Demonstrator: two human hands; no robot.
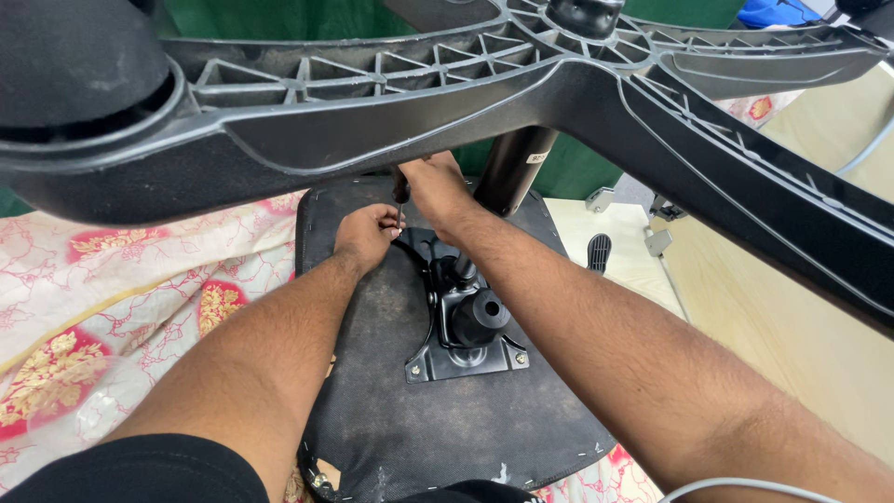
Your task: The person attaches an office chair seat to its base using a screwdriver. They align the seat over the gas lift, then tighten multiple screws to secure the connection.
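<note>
Black fabric: underside of the chair seat (372, 391), lying on a floral cloth (102, 307).
Mechanism: black metal tilt plate (466, 326) sits on the seat, one screw (520, 358) visible at a near corner.
Right hand (436, 191): closed around a screwdriver (400, 200), tip down at the plate's far edge.
Left hand (368, 233): fingertips pinching the shaft near the tip.
Risk: tip may slip off the screw head and jab the steadying fingers.
Overhead: chair base (447, 102).
Containers: none seen.
</note>
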